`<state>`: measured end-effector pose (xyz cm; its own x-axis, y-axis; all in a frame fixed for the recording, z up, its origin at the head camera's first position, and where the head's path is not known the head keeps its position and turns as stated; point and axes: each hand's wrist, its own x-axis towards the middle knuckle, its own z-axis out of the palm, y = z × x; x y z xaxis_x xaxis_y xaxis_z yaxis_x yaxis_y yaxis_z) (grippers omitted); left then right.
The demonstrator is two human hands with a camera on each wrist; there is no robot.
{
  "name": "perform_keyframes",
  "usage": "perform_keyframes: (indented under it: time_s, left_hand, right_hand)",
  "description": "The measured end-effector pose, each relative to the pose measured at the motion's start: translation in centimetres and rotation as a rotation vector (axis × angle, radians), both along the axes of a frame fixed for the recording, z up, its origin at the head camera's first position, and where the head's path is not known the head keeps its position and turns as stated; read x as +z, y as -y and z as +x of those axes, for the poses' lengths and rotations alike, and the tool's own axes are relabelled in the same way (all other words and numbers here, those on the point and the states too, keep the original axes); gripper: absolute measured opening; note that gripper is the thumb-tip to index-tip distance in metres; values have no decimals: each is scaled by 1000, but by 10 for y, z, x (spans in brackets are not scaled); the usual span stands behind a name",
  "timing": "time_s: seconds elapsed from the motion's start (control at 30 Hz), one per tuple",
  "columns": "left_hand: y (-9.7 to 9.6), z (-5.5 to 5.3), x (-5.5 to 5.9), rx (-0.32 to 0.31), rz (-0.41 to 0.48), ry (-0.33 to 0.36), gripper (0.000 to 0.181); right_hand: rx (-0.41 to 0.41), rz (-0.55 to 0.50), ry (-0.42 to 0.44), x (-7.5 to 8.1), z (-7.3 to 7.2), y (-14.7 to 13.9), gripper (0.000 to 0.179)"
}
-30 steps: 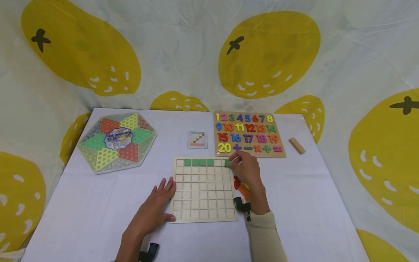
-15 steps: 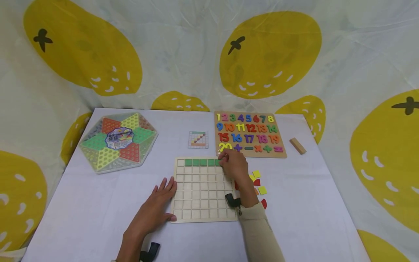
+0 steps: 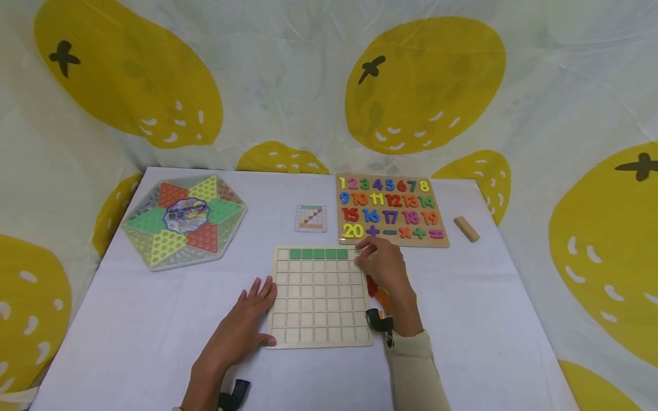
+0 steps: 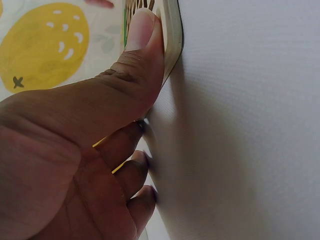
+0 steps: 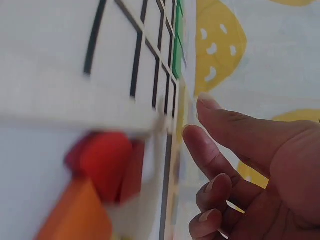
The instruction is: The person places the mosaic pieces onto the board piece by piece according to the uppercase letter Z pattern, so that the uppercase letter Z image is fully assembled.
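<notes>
A pale wooden grid board [image 3: 313, 292] lies on the white table, with several green square tiles [image 3: 319, 254] side by side in its far row. My left hand [image 3: 245, 321] rests at the board's left side. Its thumb [image 4: 137, 45] lies on the near-left corner, and the other fingers reach along the left edge. Over the far-right corner hovers my right hand [image 3: 386, 265]. In the right wrist view its thumb and forefinger are apart, with nothing between them. Red [image 5: 107, 162] and orange [image 5: 80, 215] pieces lie beside the board's right edge, partly hidden by the right arm.
A small printed pattern card [image 3: 311, 218] lies beyond the board. To its right is a number puzzle board [image 3: 389, 224], then a small wooden block [image 3: 466, 229]. At the far left sits a hexagonal Chinese checkers set [image 3: 226, 228].
My right hand carried a green tile left into the far row and let go of it there. It has since moved back right. The left hand stays put.
</notes>
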<state>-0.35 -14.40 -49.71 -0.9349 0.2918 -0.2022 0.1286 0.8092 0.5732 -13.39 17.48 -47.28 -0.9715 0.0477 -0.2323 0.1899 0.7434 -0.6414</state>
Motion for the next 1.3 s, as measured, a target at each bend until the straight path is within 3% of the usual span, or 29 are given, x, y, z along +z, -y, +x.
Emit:
perform_keyframes:
  time_s: [0.23,0.53,1.0,1.3]
  left_hand:
    - [0,0,1,-4,-7,-2,115]
    - [-1,-1,3,-3,1,-3,115]
    - [-2,0,2,2,-11,10,116]
    - [-2,-1,2,5,-17,8,117]
  right_hand:
    - [-68,66,38,6,17,-24,24]
    - [-13,103,116,1,34,-36,25]
    - [30,75,50,-8,36,-32,20]
    - [86,-10,-88,-2,29,-12,11]
